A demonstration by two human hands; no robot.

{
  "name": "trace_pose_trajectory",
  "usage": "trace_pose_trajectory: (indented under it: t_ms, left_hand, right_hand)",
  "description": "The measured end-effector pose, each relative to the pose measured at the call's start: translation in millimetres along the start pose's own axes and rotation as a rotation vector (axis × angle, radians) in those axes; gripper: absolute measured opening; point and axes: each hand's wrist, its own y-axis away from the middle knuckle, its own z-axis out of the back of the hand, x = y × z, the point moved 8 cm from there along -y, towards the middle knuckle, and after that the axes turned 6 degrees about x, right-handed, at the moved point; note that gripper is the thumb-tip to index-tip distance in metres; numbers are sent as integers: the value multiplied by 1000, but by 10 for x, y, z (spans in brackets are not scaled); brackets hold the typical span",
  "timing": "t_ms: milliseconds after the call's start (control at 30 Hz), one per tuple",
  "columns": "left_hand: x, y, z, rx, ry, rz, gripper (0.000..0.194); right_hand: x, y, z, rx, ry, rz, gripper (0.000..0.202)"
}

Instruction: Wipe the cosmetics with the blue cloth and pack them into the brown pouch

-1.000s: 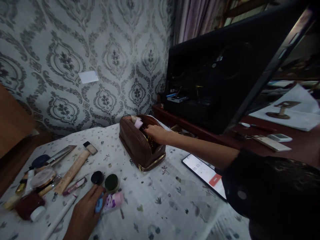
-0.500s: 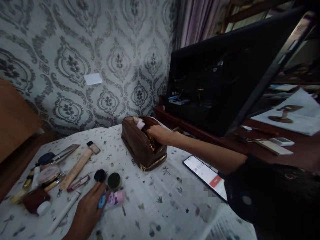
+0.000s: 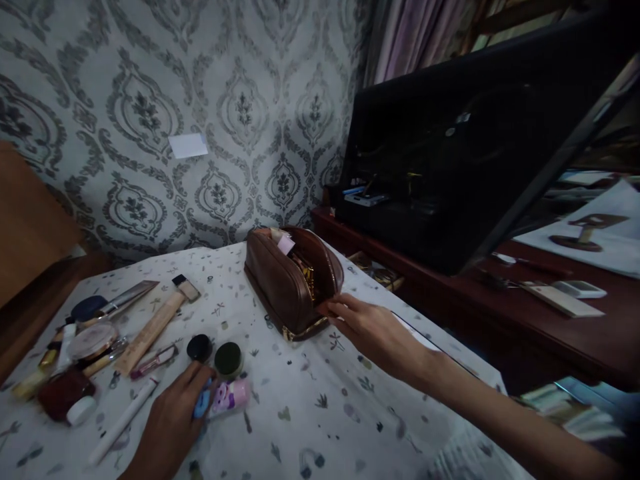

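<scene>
A brown makeup bag stands unzipped on the patterned cloth, with a pale pink item and something gold-coloured showing in its opening. My right hand is at the bag's near right corner, its fingers pinched on the edge there. On the left, my left hand rests on the cloth, fingers curled over a small blue object that they partly hide. Touching or very near it lies a small purple-and-pink tube. Two dark round jars, a black one and a green-black one, sit just beyond these fingers.
Makeup lies spread at left: a compact, a dark red bottle, a white pen-like stick, a foundation bottle. A phone is partly behind my right hand. A large black screen stands on the dark red desk.
My right hand has come out of the bag's opening and moved toward me to its near right corner. The bag's right side stands wider open. My left hand has stayed about where it was.
</scene>
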Motion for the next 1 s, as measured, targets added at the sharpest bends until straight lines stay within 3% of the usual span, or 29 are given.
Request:
trace_pose_trajectory:
  t_ms: [333,800,1000]
  left_hand:
    - [32,12,-42,-12,-72,-36,38]
    - [-58,-25,45,53,-27,16,32]
    - [-84,-69,118,123,61,49,27]
  right_hand:
    - [-33,97,-168,-44,-3,-42,27]
    - [29,206,-158,-322,-108,50,35]
    - [34,181,-143,-304,-112,35,32]
